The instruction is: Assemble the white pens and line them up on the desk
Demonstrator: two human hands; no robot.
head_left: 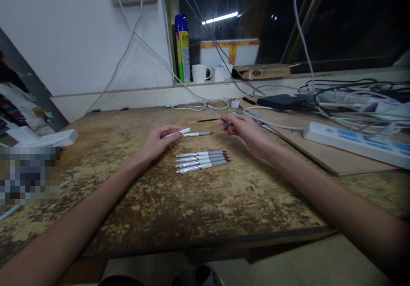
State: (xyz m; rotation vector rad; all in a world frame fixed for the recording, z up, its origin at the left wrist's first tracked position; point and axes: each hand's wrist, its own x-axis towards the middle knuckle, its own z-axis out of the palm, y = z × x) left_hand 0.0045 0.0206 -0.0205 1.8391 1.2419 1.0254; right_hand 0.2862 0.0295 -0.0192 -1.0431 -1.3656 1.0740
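My left hand (160,141) is closed on a white pen barrel (185,131), pinched between thumb and fingers. Just beside it lies a white-and-grey pen (200,133), its dark tip pointing right. My right hand (241,128) is closed, with a thin dark pen refill (208,120) reaching leftward from its fingertips. The refill's far end looks clear and yellowish. Something greyish shows under those fingertips, too blurred to name. Nearer to me, several white-and-grey pens (202,162) lie side by side in a row, tips to the right.
A white power strip (355,143) sits on a brown board (307,149) at right, below tangled cables (346,91) and a dark flat box (282,101). White cord (198,105) crosses the back. A spray can (182,49) and mug (200,73) stand on the sill. A person is at far left.
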